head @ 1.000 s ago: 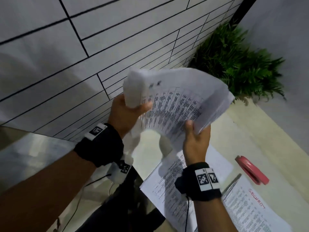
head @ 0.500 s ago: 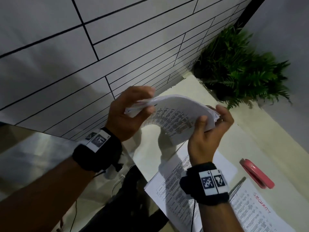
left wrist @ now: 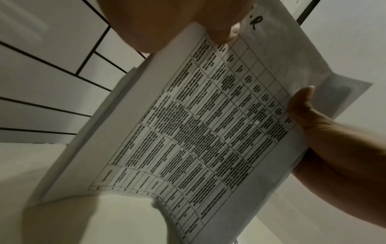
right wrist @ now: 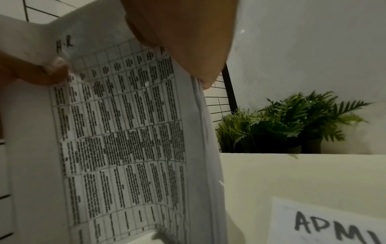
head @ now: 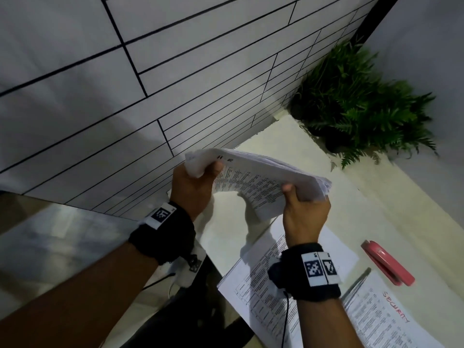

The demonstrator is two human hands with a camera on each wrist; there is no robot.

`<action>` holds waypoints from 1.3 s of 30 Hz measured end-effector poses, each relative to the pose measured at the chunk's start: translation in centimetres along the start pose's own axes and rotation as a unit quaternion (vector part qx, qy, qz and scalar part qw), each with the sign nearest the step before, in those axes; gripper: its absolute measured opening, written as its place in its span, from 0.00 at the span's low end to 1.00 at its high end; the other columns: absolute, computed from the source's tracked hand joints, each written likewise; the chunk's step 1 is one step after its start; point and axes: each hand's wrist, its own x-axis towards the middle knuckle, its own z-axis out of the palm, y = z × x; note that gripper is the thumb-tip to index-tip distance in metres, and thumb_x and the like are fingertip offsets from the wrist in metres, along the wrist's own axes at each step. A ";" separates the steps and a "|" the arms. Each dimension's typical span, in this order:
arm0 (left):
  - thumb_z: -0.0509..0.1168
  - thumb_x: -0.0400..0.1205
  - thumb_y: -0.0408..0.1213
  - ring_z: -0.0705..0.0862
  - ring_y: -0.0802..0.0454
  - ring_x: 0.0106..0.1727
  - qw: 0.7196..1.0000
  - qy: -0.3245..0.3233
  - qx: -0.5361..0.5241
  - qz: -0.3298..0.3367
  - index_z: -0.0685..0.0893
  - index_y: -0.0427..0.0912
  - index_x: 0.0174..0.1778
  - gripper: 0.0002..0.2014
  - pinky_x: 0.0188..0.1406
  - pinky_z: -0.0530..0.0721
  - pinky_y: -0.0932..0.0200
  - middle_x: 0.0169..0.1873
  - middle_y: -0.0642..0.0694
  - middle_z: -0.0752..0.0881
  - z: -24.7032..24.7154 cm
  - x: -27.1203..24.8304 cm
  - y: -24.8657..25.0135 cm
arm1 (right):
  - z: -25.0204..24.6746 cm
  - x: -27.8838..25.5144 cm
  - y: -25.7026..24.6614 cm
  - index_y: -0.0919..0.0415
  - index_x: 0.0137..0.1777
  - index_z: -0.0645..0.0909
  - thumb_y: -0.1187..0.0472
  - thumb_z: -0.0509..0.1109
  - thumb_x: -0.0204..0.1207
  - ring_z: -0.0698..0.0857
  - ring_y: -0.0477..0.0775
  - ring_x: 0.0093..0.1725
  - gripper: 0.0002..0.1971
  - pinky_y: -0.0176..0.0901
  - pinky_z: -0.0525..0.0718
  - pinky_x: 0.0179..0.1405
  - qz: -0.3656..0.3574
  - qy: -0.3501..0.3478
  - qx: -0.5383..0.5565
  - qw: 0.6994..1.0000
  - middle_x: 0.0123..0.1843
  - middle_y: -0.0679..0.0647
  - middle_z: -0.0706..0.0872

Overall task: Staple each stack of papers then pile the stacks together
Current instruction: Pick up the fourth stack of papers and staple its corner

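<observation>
Your two hands hold one stack of papers (head: 266, 177) up in the air above the worktop (head: 351, 204), printed table side facing you and the sheets bowed downward in the middle.

Left hand (head: 193, 187): clamped on the stack's upper left corner, thumb (left wrist: 221, 33) pressed on the printed face just beside a handwritten "H.R" mark, fingers behind the sheets.

Right hand (head: 305, 212): clamped on the stack's right edge, thumb on the printed face, fingers wrapped round the edge and under. The two hands are apart, one at each end of the stack.

Below the raised stack, a second printed stack (head: 253, 280) lies flat on the worktop, partly hidden by your right wrist. Just to its right lies a third stack (head: 384, 317), marked in red handwriting. The right wrist view shows a sheet lettered "ADM" (right wrist: 325, 226); which stack it tops, you cannot tell.

A red stapler (head: 388, 263) lies on the worktop right of the stacks, touching neither hand.

A green fern-like plant (head: 356, 101) sits in the far corner against the tiled wall (head: 175, 59).
</observation>
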 end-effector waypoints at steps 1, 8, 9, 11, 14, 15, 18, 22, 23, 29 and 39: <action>0.73 0.69 0.45 0.85 0.61 0.33 1.000 0.002 0.004 -0.013 0.88 0.59 0.33 0.02 0.36 0.86 0.63 0.27 0.59 0.88 -0.1 0.2 0.0 | 0.0 0.0 0.0 0.62 0.48 0.83 0.62 0.79 0.68 0.83 0.29 0.39 0.11 0.27 0.80 0.42 0.004 -0.003 0.013 1.000 0.43 0.49 0.86; 0.74 0.74 0.41 0.86 0.61 0.33 0.996 -0.046 0.069 -0.037 0.86 0.54 0.33 0.05 0.40 0.85 0.54 0.27 0.57 0.88 0.3 0.2 0.0 | -0.2 -0.2 -1.2 0.49 0.47 0.81 0.53 0.77 0.61 0.84 0.30 0.42 0.14 0.26 0.82 0.40 0.003 0.014 0.095 0.995 0.45 0.44 0.86; 0.72 0.75 0.38 0.87 0.59 0.35 0.993 -0.071 0.089 -0.025 0.85 0.50 0.35 0.04 0.40 0.86 0.52 0.30 0.53 0.89 0.6 0.0 0.2 | -0.9 -0.1 -1.1 0.49 0.48 0.82 0.49 0.77 0.58 0.85 0.32 0.45 0.18 0.28 0.83 0.42 0.005 0.039 0.101 0.994 0.46 0.43 0.88; 0.73 0.73 0.43 0.88 0.43 0.40 0.988 -0.110 0.105 -0.019 0.85 0.37 0.38 0.11 0.40 0.88 0.46 0.35 0.33 0.89 1.2 -0.6 0.7 | -2.2 0.1 -0.8 0.50 0.51 0.84 0.46 0.78 0.56 0.87 0.37 0.49 0.22 0.33 0.85 0.48 0.008 0.076 0.124 0.989 0.46 0.42 0.91; 0.69 0.73 0.47 0.81 0.43 0.30 0.987 -0.095 0.124 -0.035 0.80 0.25 0.36 0.23 0.32 0.83 0.48 0.31 0.25 0.84 2.1 -0.8 0.7 | -3.8 0.3 -1.1 0.52 0.52 0.81 0.55 0.78 0.61 0.87 0.35 0.46 0.18 0.31 0.85 0.44 0.008 0.035 0.128 0.991 0.43 0.41 0.91; 0.69 0.75 0.44 0.77 0.48 0.28 0.987 -0.084 0.130 -0.041 0.78 0.26 0.32 0.20 0.31 0.79 0.51 0.25 0.30 0.82 2.5 -0.8 1.0 | -4.4 0.7 -1.2 0.54 0.51 0.79 0.63 0.75 0.69 0.86 0.32 0.42 0.12 0.27 0.83 0.40 0.014 0.006 0.110 0.994 0.40 0.44 0.89; 0.67 0.80 0.36 0.73 0.56 0.20 0.987 -0.057 0.145 -0.027 0.72 0.41 0.23 0.19 0.24 0.74 0.61 0.16 0.51 0.76 3.2 -0.5 2.3 | -8.9 3.2 0.9 0.57 0.52 0.73 0.67 0.56 0.82 0.84 0.33 0.42 0.07 0.26 0.81 0.44 0.026 0.002 0.027 0.999 0.44 0.49 0.84; 0.66 0.80 0.35 0.71 0.58 0.20 0.972 -0.101 0.207 0.043 0.71 0.32 0.23 0.20 0.21 0.71 0.65 0.18 0.42 0.76 3.9 0.1 5.1 | -19.6 6.0 7.6 0.53 0.64 0.76 0.50 0.69 0.76 0.83 0.61 0.62 0.18 0.59 0.82 0.62 0.107 0.096 -0.354 0.924 0.64 0.58 0.84; 0.66 0.79 0.36 0.72 0.58 0.22 0.971 -0.120 0.201 0.040 0.73 0.34 0.24 0.18 0.23 0.73 0.64 0.20 0.42 0.77 4.3 0.0 5.5 | -22.1 6.2 8.7 0.54 0.68 0.75 0.49 0.71 0.73 0.81 0.65 0.65 0.24 0.61 0.81 0.64 0.141 0.083 -0.432 0.887 0.67 0.60 0.83; 0.68 0.77 0.36 0.69 0.59 0.16 0.953 -0.198 0.225 -0.039 0.76 0.32 0.23 0.18 0.16 0.67 0.64 0.13 0.50 0.73 8.7 -2.6 6.3 | -27.7 4.7 12.3 0.46 0.60 0.79 0.34 0.67 0.63 0.87 0.61 0.52 0.27 0.55 0.85 0.54 0.170 -0.065 -0.600 0.779 0.55 0.51 0.89; 0.66 0.80 0.45 0.83 0.58 0.31 0.913 -0.313 0.225 -0.132 0.82 0.44 0.32 0.13 0.29 0.77 0.63 0.27 0.54 0.84 12.9 -6.6 5.2 | -27.5 5.6 7.1 0.68 0.59 0.72 0.54 0.69 0.77 0.83 0.65 0.45 0.19 0.46 0.75 0.43 0.178 0.186 -0.404 0.878 0.49 0.66 0.85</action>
